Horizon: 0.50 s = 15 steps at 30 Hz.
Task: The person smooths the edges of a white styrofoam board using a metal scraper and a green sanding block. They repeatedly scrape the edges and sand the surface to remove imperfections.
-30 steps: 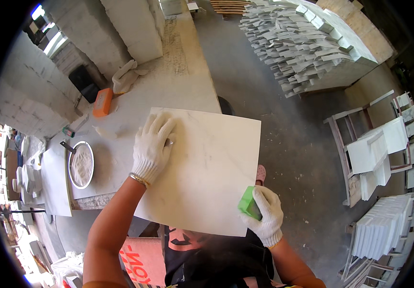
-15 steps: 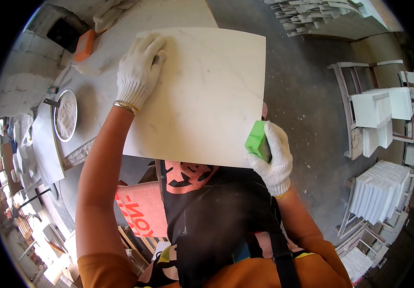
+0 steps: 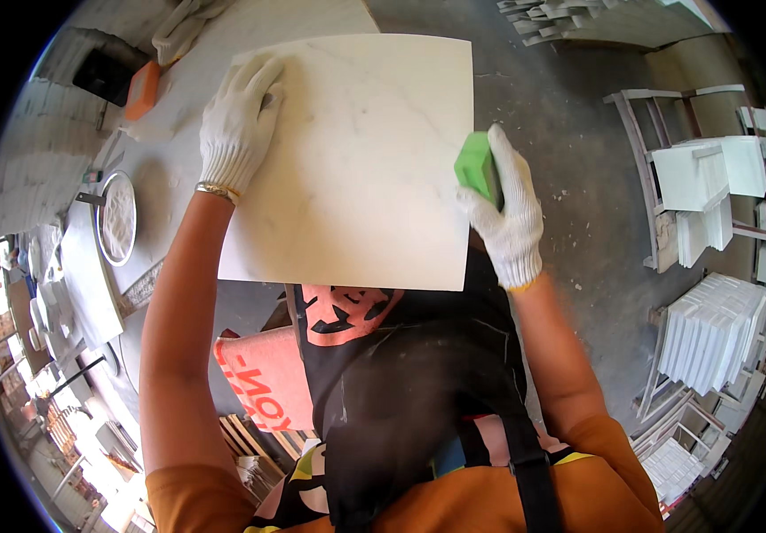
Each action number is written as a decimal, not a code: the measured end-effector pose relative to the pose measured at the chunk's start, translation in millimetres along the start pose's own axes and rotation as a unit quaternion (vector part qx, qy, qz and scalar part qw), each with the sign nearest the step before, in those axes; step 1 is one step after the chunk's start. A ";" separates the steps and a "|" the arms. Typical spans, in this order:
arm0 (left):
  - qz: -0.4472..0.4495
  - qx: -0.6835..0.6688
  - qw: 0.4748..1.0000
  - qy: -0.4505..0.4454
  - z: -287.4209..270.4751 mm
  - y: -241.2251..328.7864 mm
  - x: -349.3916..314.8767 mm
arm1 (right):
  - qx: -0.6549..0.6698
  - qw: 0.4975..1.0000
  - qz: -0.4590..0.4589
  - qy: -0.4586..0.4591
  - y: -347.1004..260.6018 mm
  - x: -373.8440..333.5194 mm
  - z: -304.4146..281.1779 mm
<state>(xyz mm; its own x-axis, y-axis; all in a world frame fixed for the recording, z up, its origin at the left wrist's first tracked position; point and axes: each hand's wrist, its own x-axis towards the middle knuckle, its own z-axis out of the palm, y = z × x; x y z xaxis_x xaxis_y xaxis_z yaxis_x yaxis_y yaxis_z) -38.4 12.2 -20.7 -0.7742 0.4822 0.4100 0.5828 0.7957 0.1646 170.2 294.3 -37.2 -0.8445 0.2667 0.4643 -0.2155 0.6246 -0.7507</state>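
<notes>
A large white tile [image 3: 361, 160] with faint grey veins lies in front of me, its near edge close to my black apron. On its far left part rests my left hand [image 3: 242, 115], in a white knit glove, palm down with fingers stretched over the surface. My right hand [image 3: 509, 204], gloved the same way, grips a green block [image 3: 478, 167], which looks like a sanding block. That block is at the tile's right edge, roughly halfway along it; its contact face is hidden from view.
Left on the worktable [image 3: 165, 169] stands a round metal dish [image 3: 117, 218] with whitish contents. An orange block [image 3: 142, 91] and a black object [image 3: 102, 76] sit farther back. White tile stacks [image 3: 711, 333] and a rack [image 3: 636, 169] stand at right, beyond the grey floor [image 3: 578, 240].
My right hand has carried the green block away from me along the tile's right edge, from near the close corner to about the middle. My left hand still lies on the tile.
</notes>
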 end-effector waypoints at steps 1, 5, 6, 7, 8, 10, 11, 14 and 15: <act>-0.004 -0.009 1.000 -0.006 -1.6 1.5 -1.1 | -0.015 0.999 -0.032 -0.034 -7.8 -23.9 -12.0; -0.009 -0.003 1.000 -0.005 1.5 2.3 -2.5 | 0.016 0.991 -0.026 -0.129 -47.7 -84.6 -39.6; -0.012 -0.001 1.000 -0.013 1.0 1.2 -2.8 | 0.009 0.991 -0.040 -0.126 -44.8 -81.8 -38.8; -0.016 0.003 1.000 -0.022 -0.3 -1.4 -4.1 | 0.001 0.991 -0.053 -0.124 -38.7 -74.3 -35.5; -0.017 0.003 0.999 -0.027 -0.3 -0.6 -2.0 | 0.037 0.994 -0.064 -0.078 -30.2 -60.0 -25.8; -0.007 0.026 1.000 -0.014 0.0 1.8 -1.3 | 0.008 0.999 -0.026 -0.024 -11.2 -29.7 -11.6; 0.000 0.037 0.999 -0.006 -0.1 4.3 1.5 | -0.024 0.999 -0.025 -0.008 -0.5 -13.3 -7.5; -0.059 -0.038 0.995 -0.065 -11.9 14.4 6.0 | 0.011 1.000 0.005 -0.011 2.5 2.6 -2.4; -0.056 -0.029 0.996 -0.066 -15.1 12.2 2.6 | -0.005 0.999 -0.015 -0.043 -2.4 -6.2 -8.8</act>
<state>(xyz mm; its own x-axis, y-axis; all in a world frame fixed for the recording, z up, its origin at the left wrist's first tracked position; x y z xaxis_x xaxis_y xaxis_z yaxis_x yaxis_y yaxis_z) -29.5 17.7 -4.2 -0.8587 0.4388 0.2647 0.5012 0.8268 0.2554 180.3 297.6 -34.1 -0.8766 0.1847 0.4445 -0.2370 0.6382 -0.7325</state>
